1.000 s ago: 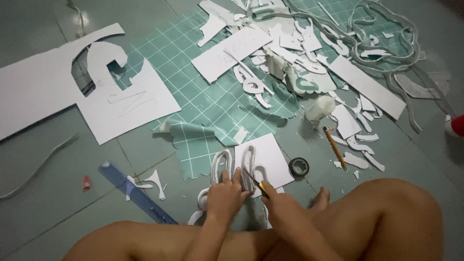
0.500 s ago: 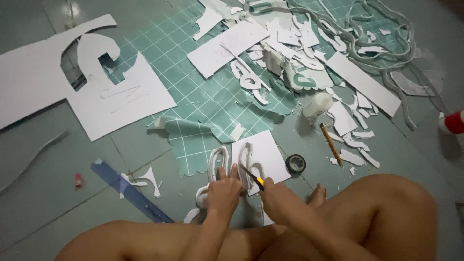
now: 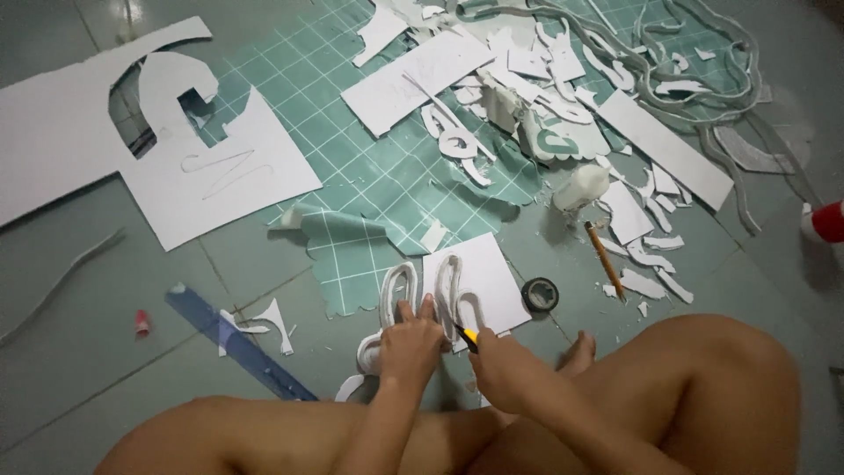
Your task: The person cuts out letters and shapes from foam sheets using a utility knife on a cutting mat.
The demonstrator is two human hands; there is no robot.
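Note:
I sit on the floor with bare knees drawn up. My left hand [image 3: 411,343] presses down on a white looped foam cutout [image 3: 397,295] that lies on a green cutting mat scrap. My right hand [image 3: 497,365] grips a yellow-tipped utility knife [image 3: 466,337], its tip at a second looped cutout [image 3: 450,295] resting on a small white sheet [image 3: 482,273]. The two hands are almost touching.
A blue ruler [image 3: 237,343] lies to the left, a small black tape roll [image 3: 540,294] and a pencil [image 3: 605,259] to the right. A large white cut sheet [image 3: 70,141] lies far left. White scraps [image 3: 545,79] cover the green mat [image 3: 352,158] ahead. A red-capped object [image 3: 826,222] sits at the right edge.
Both hands stay on the cutouts with only slight shifts. The camera has tilted a little, sliding the scene upward and left.

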